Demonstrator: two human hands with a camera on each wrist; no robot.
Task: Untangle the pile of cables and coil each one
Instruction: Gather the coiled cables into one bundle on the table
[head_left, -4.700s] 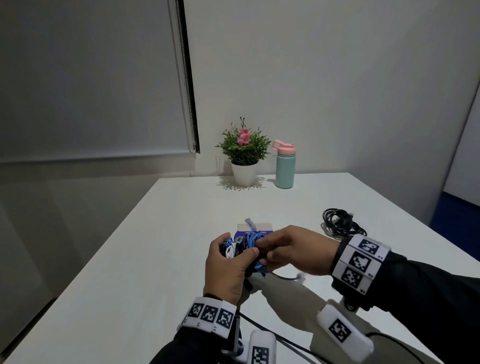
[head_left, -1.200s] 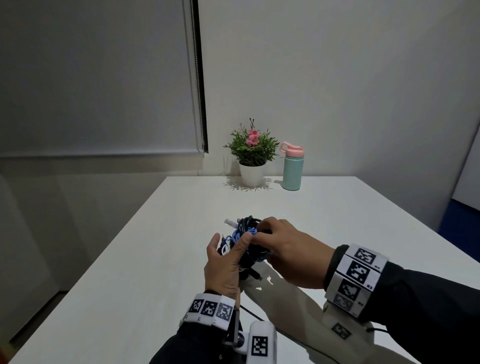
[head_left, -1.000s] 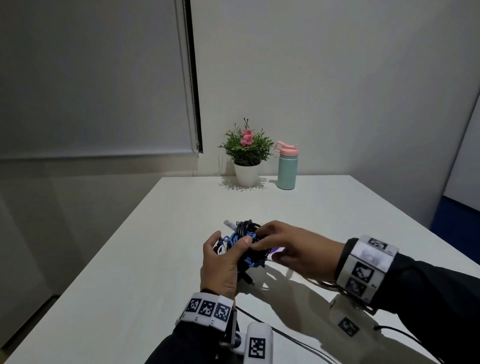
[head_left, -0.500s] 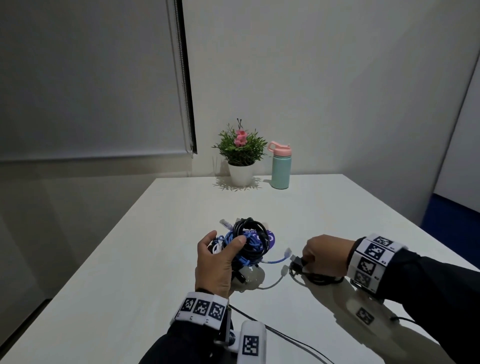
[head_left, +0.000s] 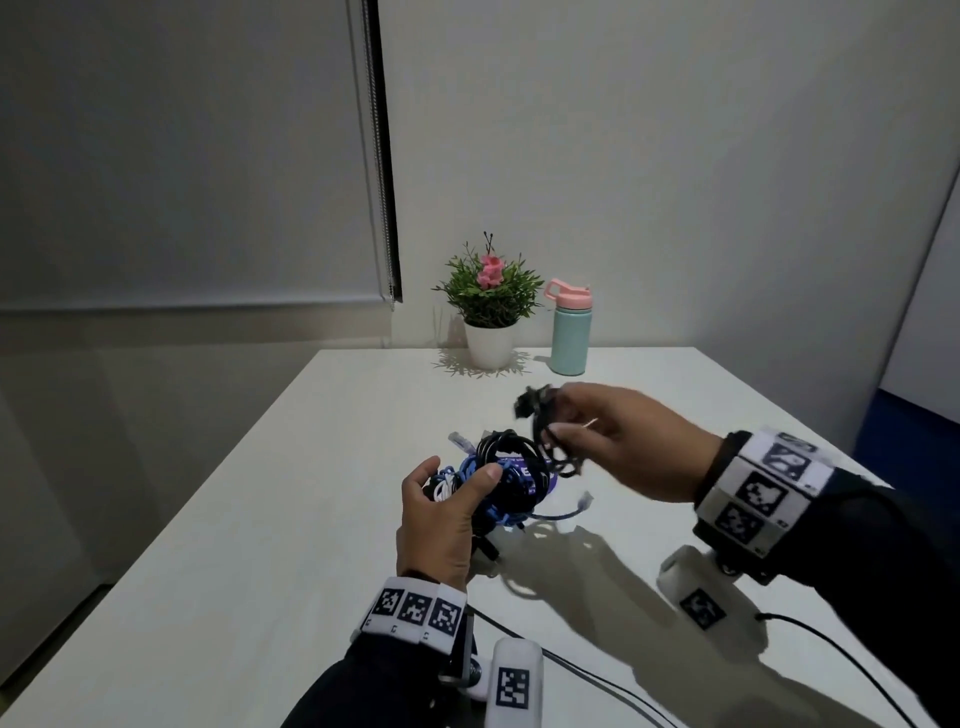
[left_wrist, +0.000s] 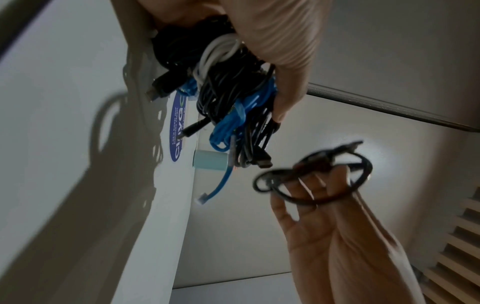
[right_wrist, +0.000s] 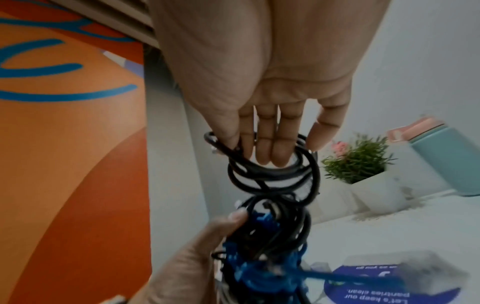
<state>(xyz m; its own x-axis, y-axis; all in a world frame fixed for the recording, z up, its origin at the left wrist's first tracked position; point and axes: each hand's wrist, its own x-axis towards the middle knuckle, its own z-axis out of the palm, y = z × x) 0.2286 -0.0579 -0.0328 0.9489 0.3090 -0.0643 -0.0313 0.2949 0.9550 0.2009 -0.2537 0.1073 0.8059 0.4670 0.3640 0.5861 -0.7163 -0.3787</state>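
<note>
Head view, mid-untangle: left hand (head_left: 441, 525) grip curled round cable pile (head_left: 501, 480) just above worktop (head_left: 270, 519), right hand (head_left: 623, 447) at 2 o'clock pinching separate black cable (head_left: 558, 452) in loose loops; next prob. tidy coil, set down w/o re-snagging pile.

The right hand (head_left: 631, 449), low by the table (head_left: 260, 545) and well right of the bundle (head_left: 506, 480) half a second ago, has risen and now holds a black cable (head_left: 553, 447) looped round its fingers (right_wrist: 270, 144) just above that bundle; the cable looks blurred, probably from motion. The left hand (head_left: 441, 519) has drawn slightly nearer the person
</note>
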